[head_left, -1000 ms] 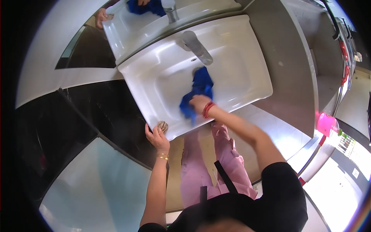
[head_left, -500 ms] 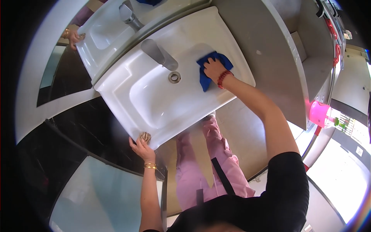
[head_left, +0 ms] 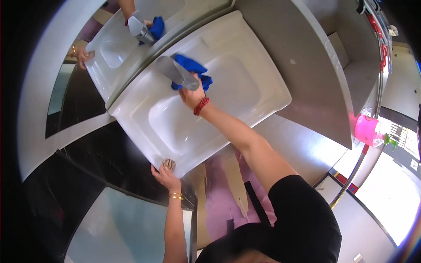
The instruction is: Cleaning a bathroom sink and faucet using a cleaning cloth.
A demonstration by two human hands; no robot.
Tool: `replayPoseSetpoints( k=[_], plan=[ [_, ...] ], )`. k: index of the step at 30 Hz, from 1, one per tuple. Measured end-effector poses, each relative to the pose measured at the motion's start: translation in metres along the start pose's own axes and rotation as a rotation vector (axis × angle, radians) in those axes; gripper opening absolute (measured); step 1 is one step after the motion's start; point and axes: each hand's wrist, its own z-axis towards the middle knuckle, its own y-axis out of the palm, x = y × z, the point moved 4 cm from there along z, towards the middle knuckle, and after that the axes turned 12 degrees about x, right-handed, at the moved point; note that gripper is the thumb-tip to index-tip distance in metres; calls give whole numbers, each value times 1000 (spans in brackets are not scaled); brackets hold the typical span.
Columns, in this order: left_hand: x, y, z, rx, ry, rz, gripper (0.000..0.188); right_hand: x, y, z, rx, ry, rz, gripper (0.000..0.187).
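A white ceramic washbasin [head_left: 144,103] lies before me with a grey faucet [head_left: 175,72] at its back. My right hand [head_left: 192,97] is closed on a bright blue cloth [head_left: 190,64], beneath and behind the faucet's spout. The spout covers part of the cloth and some of the fingers; the drain is hidden. At the basin's near left corner, my left hand [head_left: 164,176] presses its fingers against a small crumpled beige wad [head_left: 168,164]. One finger lies along the outer edge of the rim there. What the wad is made of I cannot make out.
A mirror [head_left: 184,19] behind the basin reflects both hands and the cloth. A grey panel [head_left: 302,65] with a white edge stands close on the right. Farther right hangs a pink bottle with a green spray head [head_left: 368,130]. Black marble-look tile [head_left: 96,149] borders the left.
My right hand has carried the blue cloth left across the basin, from its right side to the faucet. My left hand stays at the corner with the wad.
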Motion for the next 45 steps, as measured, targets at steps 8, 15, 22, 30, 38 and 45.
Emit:
replayPoseSetpoints(
  k=[8,15,22,30,38,45],
  plan=[
    [2,1,4,17,5,11,30,130,-77,67,19,-2,-237,24],
    [6,-5,6,33,133,208,24,101,-118,40,128,1665,1445,35],
    [50,-37,56,180,165,53,20,50,-184,28,104,1543,1747,40],
    [199,-42,124,-15,-174,-746,27,65,-197,-74,352,1798,1507,26],
    [464,-15,120,-562,84,-1293,27,-21,-290,-48,325,1682,1369,34],
    [591,43,82,-354,698,-710,18,-40,-341,-16,146,1778,1372,43]
  ],
)
